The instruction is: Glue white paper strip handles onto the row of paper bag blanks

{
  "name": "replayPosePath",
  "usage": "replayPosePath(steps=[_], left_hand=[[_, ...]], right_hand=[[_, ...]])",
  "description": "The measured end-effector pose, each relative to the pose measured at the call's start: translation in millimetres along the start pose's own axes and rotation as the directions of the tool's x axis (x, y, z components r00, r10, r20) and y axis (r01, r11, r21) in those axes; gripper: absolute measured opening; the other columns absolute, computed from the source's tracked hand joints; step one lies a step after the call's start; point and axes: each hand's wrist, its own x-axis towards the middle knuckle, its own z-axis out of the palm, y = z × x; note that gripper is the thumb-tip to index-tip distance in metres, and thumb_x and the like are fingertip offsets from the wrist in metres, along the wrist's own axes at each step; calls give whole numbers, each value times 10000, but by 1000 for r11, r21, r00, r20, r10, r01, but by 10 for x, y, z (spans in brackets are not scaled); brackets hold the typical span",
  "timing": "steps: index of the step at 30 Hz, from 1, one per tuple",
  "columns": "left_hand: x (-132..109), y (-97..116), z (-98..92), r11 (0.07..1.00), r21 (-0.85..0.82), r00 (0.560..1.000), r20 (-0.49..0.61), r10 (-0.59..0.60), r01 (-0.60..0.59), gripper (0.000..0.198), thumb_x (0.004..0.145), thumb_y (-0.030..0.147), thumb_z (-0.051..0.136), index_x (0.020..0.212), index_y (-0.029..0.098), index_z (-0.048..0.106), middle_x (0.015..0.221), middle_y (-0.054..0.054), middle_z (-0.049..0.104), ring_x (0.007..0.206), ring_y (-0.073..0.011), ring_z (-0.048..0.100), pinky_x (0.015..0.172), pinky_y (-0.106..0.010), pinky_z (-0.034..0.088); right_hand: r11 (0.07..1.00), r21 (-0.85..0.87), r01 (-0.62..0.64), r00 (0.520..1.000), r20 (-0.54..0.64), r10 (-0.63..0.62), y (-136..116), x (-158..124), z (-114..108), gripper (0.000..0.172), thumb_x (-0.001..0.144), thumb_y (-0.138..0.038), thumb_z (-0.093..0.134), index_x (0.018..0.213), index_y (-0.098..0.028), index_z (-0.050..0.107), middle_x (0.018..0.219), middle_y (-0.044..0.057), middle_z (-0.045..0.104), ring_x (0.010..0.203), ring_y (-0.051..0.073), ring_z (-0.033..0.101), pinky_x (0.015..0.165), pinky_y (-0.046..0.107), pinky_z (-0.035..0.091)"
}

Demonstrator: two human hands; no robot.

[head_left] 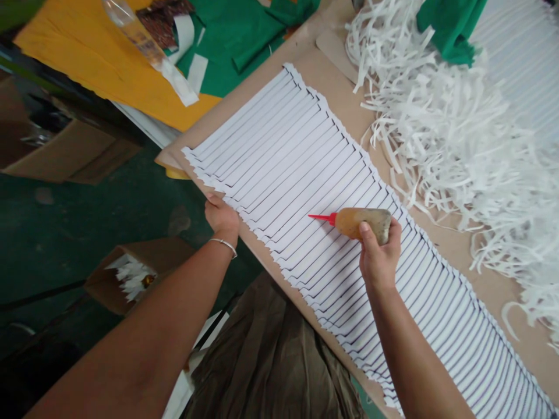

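Observation:
My right hand (381, 256) is closed around a squeeze glue bottle (356, 223) with a yellowish body and a thin red nozzle. The bottle is tilted nearly flat, its nozzle pointing left above the white strips (279, 169). These strips overlap in a long row of narrow, dark-edged bands with jagged ends, running diagonally across a brown board (345, 110). At the board's near left edge, my left hand (222, 215) is curled against the rim, with its fingers partly hidden. A bracelet circles that wrist.
Shredded white strips (437, 134) are heaped on the right, with green cloth (452, 26) on top. Beyond the board lie yellow fabric (87, 52), more green cloth (248, 41) and a clear bottle (135, 35). Cardboard boxes (74, 151) stand at the left, below the table.

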Motion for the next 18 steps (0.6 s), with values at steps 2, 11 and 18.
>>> replayPosePath(steps=[2, 11, 18], left_hand=[[-3, 17, -7, 1000, -15, 1000, 6, -9, 9, 602, 1084, 298, 167, 1106, -51, 657, 1172, -300, 684, 1178, -302, 661, 1062, -408, 458], [-8, 41, -17, 998, -39, 999, 14, -44, 44, 588, 1100, 278, 168, 1134, -87, 628, 1196, -303, 674, 1165, -286, 664, 1025, -380, 454], [-25, 51, -35, 999, -37, 999, 26, -37, 38, 590, 1092, 280, 158, 1121, -70, 633, 1176, -304, 679, 1146, -279, 666, 1025, -393, 468]], right_hand=[[999, -54, 9, 1000, 24, -7, 11, -146, 20, 622, 743, -461, 807, 1261, -251, 534, 1089, 17, 598, 1009, 184, 590, 938, 393, 517], [973, -227, 49, 985, 170, -10, -167, -639, 142, 644, 755, -436, 812, 1306, -267, 526, 1194, 46, 592, 1058, 225, 594, 955, 421, 506], [926, -270, 265, 942, 279, -188, -142, -732, 89, 713, 711, -392, 849, 1337, -301, 522, 1235, 64, 587, 1119, 265, 617, 991, 477, 520]])
